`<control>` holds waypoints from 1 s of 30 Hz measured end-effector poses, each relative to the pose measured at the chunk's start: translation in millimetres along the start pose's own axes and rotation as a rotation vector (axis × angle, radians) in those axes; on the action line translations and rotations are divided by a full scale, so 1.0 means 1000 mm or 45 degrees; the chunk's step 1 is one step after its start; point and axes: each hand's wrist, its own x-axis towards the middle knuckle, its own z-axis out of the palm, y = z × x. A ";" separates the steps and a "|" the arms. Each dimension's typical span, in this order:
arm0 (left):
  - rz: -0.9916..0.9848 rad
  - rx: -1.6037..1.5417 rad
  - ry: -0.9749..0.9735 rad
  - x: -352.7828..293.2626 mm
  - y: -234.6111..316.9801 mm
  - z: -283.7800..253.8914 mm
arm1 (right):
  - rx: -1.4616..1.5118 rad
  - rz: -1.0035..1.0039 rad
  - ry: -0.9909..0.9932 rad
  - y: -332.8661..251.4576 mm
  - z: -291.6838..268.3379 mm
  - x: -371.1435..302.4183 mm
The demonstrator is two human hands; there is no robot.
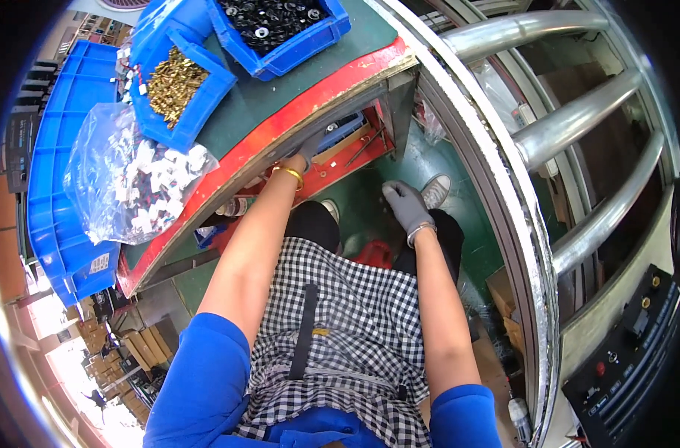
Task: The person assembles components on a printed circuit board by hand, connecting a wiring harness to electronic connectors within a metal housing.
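My left hand [303,152], in a grey glove, reaches under the red-edged workbench [295,95] toward the shelf space below. The bench edge and shadow hide its fingers, so whether it grips anything does not show. A yellow bangle [289,174] circles that wrist. Above the knees, my right hand [409,207], also gloved in grey, is loosely closed with nothing visible in it. Nearest to the left hand is a red shelf [326,173] with a blue bin [343,131] and thin tools on it.
Blue bins on the bench hold brass-coloured fittings [174,88] and black parts [269,22]. A clear bag of white connectors [142,175] lies at the left. Metal rails [579,119] stand on the right, near a black panel [622,366]. Cardboard boxes [120,366] sit at lower left.
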 end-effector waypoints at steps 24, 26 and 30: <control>-0.076 0.207 -0.104 -0.194 -0.069 -0.058 | -0.276 -0.342 0.147 -0.005 -0.014 -0.056; -0.033 0.182 -0.113 -0.194 -0.065 -0.055 | -0.081 -0.234 0.109 -0.020 -0.024 -0.084; -0.037 0.104 -0.073 -0.188 -0.071 -0.048 | -0.266 -0.385 0.271 -0.011 -0.034 -0.116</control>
